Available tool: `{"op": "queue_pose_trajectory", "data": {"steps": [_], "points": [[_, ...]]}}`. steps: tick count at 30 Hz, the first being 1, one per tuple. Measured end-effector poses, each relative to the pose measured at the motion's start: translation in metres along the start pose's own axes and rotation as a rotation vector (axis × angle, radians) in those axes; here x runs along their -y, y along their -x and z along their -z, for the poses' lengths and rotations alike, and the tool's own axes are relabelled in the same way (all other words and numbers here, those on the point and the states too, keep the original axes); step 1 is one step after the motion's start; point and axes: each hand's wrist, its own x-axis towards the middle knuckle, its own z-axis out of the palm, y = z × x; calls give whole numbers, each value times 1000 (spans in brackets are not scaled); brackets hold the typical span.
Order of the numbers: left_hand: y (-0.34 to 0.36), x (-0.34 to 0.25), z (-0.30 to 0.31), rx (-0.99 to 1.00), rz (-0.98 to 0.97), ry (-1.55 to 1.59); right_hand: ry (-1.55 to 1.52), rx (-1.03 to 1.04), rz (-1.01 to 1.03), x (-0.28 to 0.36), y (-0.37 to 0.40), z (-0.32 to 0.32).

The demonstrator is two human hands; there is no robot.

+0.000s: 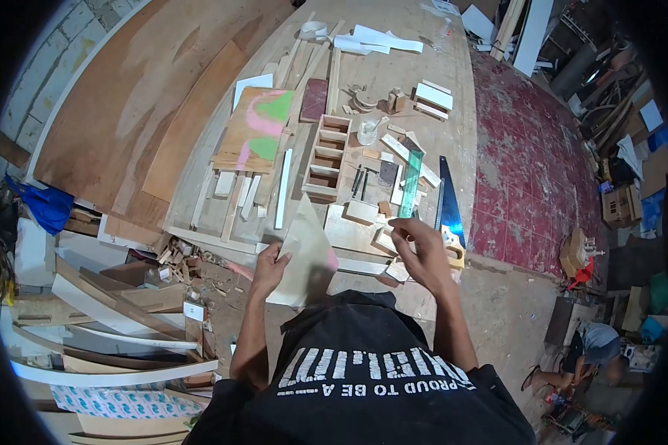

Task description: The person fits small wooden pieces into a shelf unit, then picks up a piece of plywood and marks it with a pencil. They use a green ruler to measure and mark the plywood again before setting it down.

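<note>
My left hand (271, 271) grips the left edge of a pale flat sheet (302, 259), which stands tilted in front of my body, its pointed corner upward. Pink shows at the sheet's right edge. My right hand (421, 256) is over the near edge of the workbench, fingers bent together near the lower end of a green ruler (410, 185); whether it holds anything small is not clear. Just right of it lies a handsaw (450, 200) with a yellowish handle. Small wood blocks (361, 213) lie left of the right hand, below a wooden box with compartments (316, 163).
A board painted pink and green (256, 127) lies on the bench (393, 67), with wood strips around it. A glass jar (367, 133) stands mid-bench. Curved wood pieces (111, 337) are stacked at lower left. Another person (594, 348) crouches at lower right.
</note>
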Motion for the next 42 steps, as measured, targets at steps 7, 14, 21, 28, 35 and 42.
{"op": "queue_pose_trajectory", "data": {"steps": [7, 14, 21, 28, 35, 42], "points": [[26, 6, 22, 87, 61, -158, 235, 225, -291, -193, 54, -81], [42, 12, 32, 49, 147, -113, 470, 139, -234, -219, -3, -120], [87, 10, 26, -82, 231, 89, 672, 245, -116, -232, -47, -141], [97, 31, 19, -262, 193, 128, 258, 190, -2, -224, -41, -126], [60, -23, 14, -300, 86, 62, -1158, 270, -535, -157, -3, -92], [30, -70, -7, -219, -38, 94, -1497, 110, -578, -118, 22, -72]]}}
